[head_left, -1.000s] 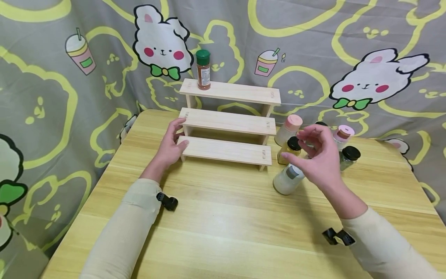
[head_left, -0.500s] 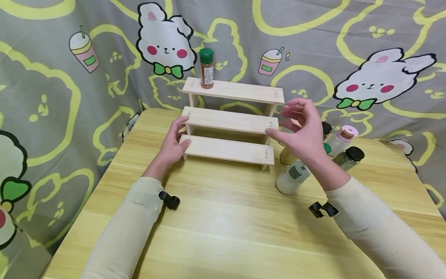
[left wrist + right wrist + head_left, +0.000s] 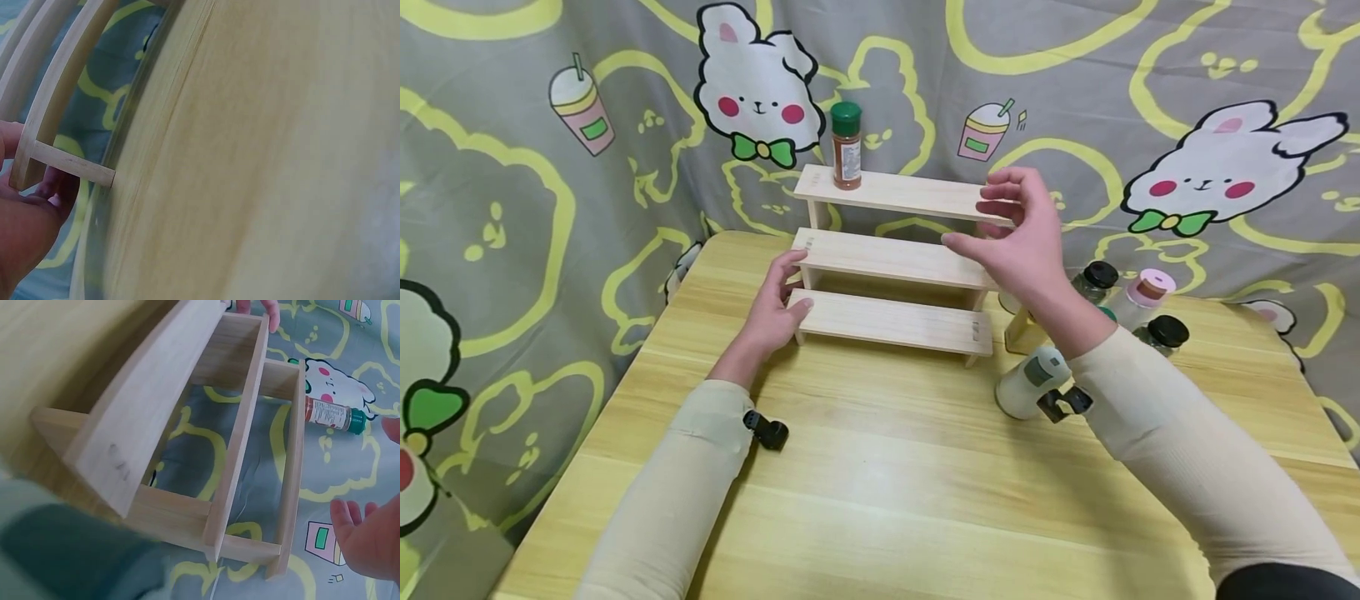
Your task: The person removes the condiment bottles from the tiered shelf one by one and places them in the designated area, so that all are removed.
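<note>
A three-tier wooden shelf rack (image 3: 887,321) stands at the back of the table. My left hand (image 3: 772,310) grips its left end, thumb on the bottom board and fingers at the middle board; the left wrist view shows this hand (image 3: 28,231) around a board's end. On the top board, toward the left, stands a spice jar (image 3: 847,154) with green cap and red contents; the right wrist view shows the same jar (image 3: 328,414). My right hand (image 3: 1022,242), fingers loosely curved and spread from the thumb, holds nothing. It hovers before the rack's upper right end.
Right of the rack stand a white bottle (image 3: 1021,390), a yellow jar (image 3: 1019,335) partly behind my right arm, black-capped jars (image 3: 1093,282) and a pink-capped bottle (image 3: 1152,287). A patterned curtain (image 3: 647,167) hangs behind the table (image 3: 850,483).
My right hand has moved left and up from above the bottles to the rack's upper right end. The left hand stays on the rack; the view has shifted slightly.
</note>
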A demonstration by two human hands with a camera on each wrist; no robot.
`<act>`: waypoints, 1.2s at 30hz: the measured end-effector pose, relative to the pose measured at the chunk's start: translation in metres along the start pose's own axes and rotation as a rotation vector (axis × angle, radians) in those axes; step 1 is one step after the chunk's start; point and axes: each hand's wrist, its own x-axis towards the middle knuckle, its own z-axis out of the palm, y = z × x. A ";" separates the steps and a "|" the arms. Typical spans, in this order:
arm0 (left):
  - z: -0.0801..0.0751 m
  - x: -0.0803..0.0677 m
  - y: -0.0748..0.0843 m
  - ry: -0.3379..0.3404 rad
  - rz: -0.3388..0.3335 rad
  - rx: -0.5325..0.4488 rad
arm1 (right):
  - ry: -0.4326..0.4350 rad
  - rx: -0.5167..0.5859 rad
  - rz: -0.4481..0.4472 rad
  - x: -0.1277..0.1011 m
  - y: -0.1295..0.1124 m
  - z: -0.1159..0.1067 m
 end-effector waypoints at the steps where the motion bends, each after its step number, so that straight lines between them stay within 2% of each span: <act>1: 0.000 -0.001 0.004 -0.004 -0.006 0.001 | 0.001 0.006 0.004 0.003 0.000 0.002; 2: 0.001 -0.002 0.008 -0.008 -0.009 0.000 | 0.003 0.013 0.010 0.006 -0.001 0.004; 6: 0.000 -0.001 0.008 -0.010 -0.018 -0.002 | 0.014 0.037 0.036 0.018 -0.004 0.012; 9: -0.001 0.000 0.000 0.001 -0.016 -0.008 | 0.013 0.035 0.054 0.026 -0.007 0.018; 16: 0.000 0.000 0.001 0.012 -0.006 -0.008 | 0.015 0.070 0.056 0.040 -0.012 0.035; 21: 0.000 0.000 0.002 -0.001 -0.003 -0.019 | 0.021 0.075 0.091 0.050 -0.012 0.048; 29: 0.002 -0.007 0.029 -0.014 -0.011 -0.006 | 0.020 0.108 0.124 0.063 -0.015 0.072; 36: 0.000 0.000 0.004 -0.002 -0.032 -0.018 | 0.014 0.123 0.125 0.072 -0.010 0.090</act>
